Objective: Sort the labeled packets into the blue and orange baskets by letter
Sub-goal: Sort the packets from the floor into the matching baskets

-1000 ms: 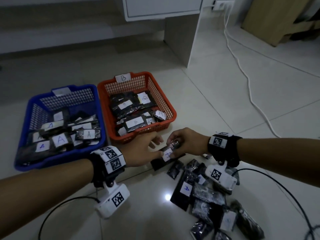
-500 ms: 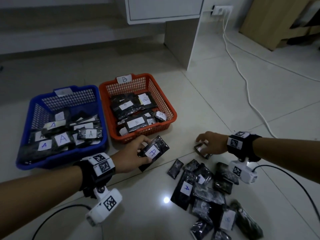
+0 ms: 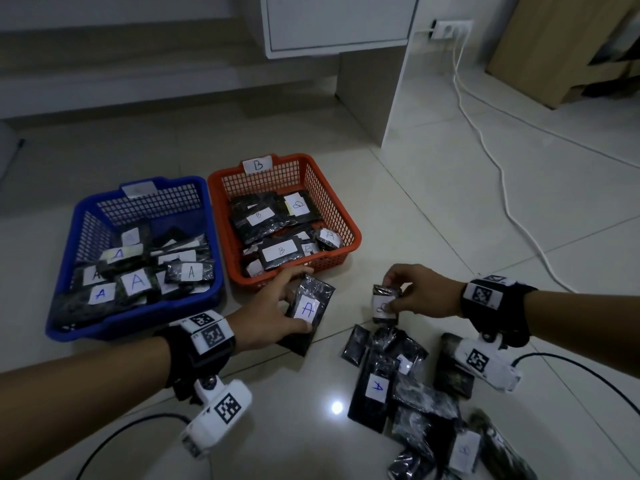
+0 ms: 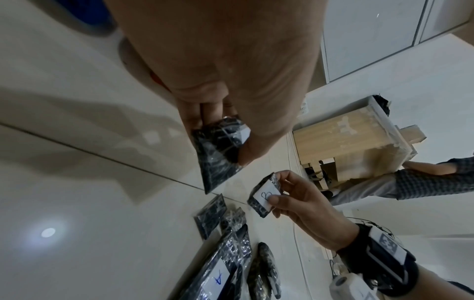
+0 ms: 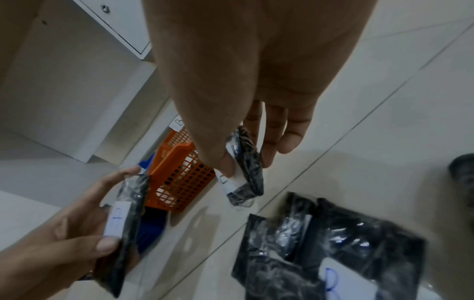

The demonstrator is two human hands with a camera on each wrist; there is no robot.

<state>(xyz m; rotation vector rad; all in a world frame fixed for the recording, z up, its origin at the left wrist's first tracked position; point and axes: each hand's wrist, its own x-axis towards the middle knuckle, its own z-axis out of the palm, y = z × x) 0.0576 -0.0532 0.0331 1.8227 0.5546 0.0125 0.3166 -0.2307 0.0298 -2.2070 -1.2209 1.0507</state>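
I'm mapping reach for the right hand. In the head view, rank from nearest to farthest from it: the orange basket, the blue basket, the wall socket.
1. Orange basket: to the left of the right hand and just beyond it.
2. Blue basket: farther left, past the orange one.
3. Wall socket: far ahead, on the wall.

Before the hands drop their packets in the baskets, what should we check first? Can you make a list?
1. Left hand grips the A packet firmly: ok.
2. Its letter is readable: ok, a blue A.
3. Right hand pinches the small packet: ok.
4. That packet's letter: looks like a B turned sideways in the left wrist view, so ok, though worth a second look.
5. Blue basket holds A packets, orange basket is tagged B: ok.
6. Blue basket's own tag readable: cannot tell, too faint.
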